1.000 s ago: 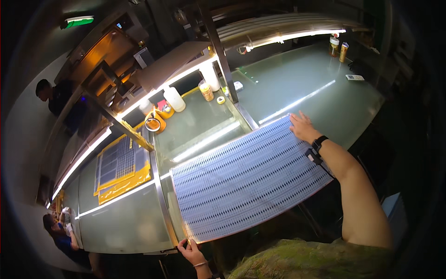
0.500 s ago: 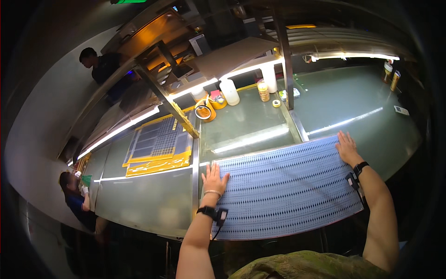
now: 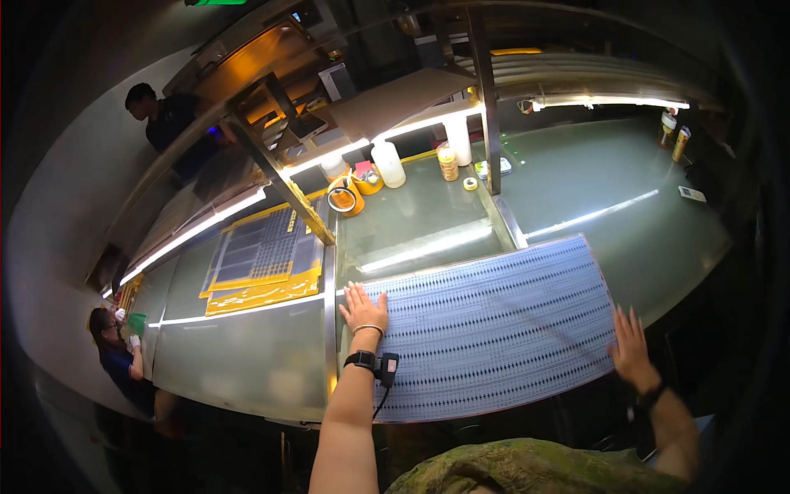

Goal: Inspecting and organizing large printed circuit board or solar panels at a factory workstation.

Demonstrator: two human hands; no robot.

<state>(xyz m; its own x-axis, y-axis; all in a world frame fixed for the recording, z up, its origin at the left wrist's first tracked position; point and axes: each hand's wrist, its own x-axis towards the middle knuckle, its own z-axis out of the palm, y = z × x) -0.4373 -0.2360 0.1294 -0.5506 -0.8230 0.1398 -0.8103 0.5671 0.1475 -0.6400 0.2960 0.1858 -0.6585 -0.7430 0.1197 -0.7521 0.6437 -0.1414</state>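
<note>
A large light-blue sheet or panel [image 3: 485,329], printed with rows of small dark diamond marks, lies on the glass-topped table in front of me. On its left edge my left hand [image 3: 364,308] rests flat, fingers stretched out and slightly spread. My right hand [image 3: 631,350] is beside the sheet's right edge near its front corner, fingers extended and pointing away from me. Whether the right hand touches the edge I cannot tell. Neither hand grasps anything. Both wrists wear dark straps.
Left on the table lie patterned films with yellow borders [image 3: 262,284]. Along the back stand a white bottle [image 3: 388,165], an orange tape roll [image 3: 346,200] and a small roll [image 3: 470,184]. Metal posts [image 3: 280,173] rise there. One person [image 3: 123,354] works at the left end; another [image 3: 173,123] is behind.
My right hand has come down from the sheet's far right corner toward its near right side. The left hand stays on the left edge. The view has shifted slightly.
</note>
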